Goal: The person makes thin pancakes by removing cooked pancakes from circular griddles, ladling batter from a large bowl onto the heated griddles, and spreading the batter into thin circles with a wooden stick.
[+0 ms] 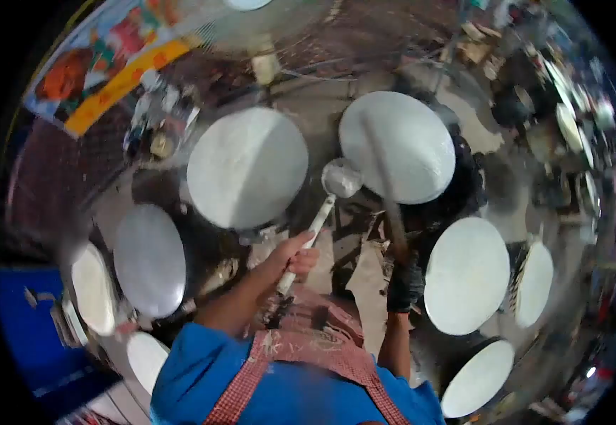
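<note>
My left hand (295, 256) is bare and wrapped round the white handle of a ladle (342, 178). The ladle's round bowl is between two large pale discs, the left disc (247, 168) and the right disc (397, 147), close to the right one's edge. On my right hand (405, 285) is a dark glove, closed round a long thin stick (395, 225). The stick reaches up over the right disc, and its upper part is blurred. Another white disc (467, 276) lies just right of my gloved hand.
A grey disc (150, 261) and a pale disc (93, 289) stand at the left. More white discs (534, 285) are at the right and lower right (479, 379). A colourful banner (120, 53) hangs at the upper left. Clutter fills the right side.
</note>
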Demonstrator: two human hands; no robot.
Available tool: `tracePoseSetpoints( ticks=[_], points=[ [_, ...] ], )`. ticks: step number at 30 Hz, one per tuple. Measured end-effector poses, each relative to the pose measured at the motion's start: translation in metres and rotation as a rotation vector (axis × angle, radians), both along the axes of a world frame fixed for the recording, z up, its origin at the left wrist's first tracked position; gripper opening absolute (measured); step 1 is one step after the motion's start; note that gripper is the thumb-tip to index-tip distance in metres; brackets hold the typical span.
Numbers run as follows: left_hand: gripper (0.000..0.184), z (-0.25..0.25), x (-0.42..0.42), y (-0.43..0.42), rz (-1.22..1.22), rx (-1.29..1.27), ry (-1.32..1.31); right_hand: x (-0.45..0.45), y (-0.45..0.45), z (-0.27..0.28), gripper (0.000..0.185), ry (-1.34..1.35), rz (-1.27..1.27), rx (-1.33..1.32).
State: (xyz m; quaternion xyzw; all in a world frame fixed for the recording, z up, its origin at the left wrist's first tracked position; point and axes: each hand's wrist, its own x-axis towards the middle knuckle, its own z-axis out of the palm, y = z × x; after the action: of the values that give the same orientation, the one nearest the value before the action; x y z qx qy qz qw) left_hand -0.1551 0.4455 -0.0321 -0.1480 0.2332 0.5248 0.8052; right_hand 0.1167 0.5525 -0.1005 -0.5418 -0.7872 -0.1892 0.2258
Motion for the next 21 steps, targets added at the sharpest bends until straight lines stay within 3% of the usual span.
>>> tracePoseSetpoints(
  ticks=[1, 2, 5, 9, 11, 13, 14, 16, 17, 20, 21],
  points=[
    [0.030, -0.002, 0.003, -0.009, 0.032, -0.006, -0.109, 0.003, -0.002, 0.000, 0.023, 0.016, -0.006, 0.102],
    [0.031, -0.003, 0.004, -0.016, 0.075, 0.090, -0.228, 0.000, 0.006, 0.001, 0.024, 0.069, 0.044, 0.031],
    [0.033, 0.004, -0.003, -0.035, 0.151, 0.310, -0.234, -0.015, 0.040, -0.005, 0.029, 0.255, 0.149, -0.319],
    [0.036, -0.007, 0.023, -0.076, 0.318, 0.419, -0.117, 0.005, 0.062, -0.018, 0.028, 0.152, 0.114, -0.474],
    [0.036, -0.009, 0.050, -0.107, 0.435, 0.223, -0.151, 0.023, 0.067, -0.027, 0.028, -0.065, 0.003, -0.530],
    [0.026, 0.002, 0.079, -0.132, 0.414, -0.078, 0.116, 0.049, 0.069, -0.035, 0.029, -0.304, -0.072, -0.587],
    [0.025, -0.002, 0.085, -0.141, 0.417, -0.105, 0.041, 0.053, 0.071, -0.037, 0.030, -0.326, -0.059, -0.621],
    [0.023, -0.022, 0.093, -0.161, 0.432, -0.155, -0.085, 0.059, 0.068, -0.042, 0.028, 0.303, 0.235, -0.796],
    [0.022, -0.030, 0.097, -0.170, 0.463, -0.102, -0.285, 0.063, 0.063, -0.042, 0.028, 0.621, 0.378, -0.864],
    [0.022, -0.032, 0.111, -0.183, 0.502, -0.112, -0.175, 0.075, 0.067, -0.012, 0.036, 0.198, 0.864, -1.027],
    [0.021, -0.040, 0.114, -0.188, 0.513, -0.048, -0.201, 0.086, 0.077, -0.027, 0.036, 0.284, 0.866, -1.151]
  ],
)
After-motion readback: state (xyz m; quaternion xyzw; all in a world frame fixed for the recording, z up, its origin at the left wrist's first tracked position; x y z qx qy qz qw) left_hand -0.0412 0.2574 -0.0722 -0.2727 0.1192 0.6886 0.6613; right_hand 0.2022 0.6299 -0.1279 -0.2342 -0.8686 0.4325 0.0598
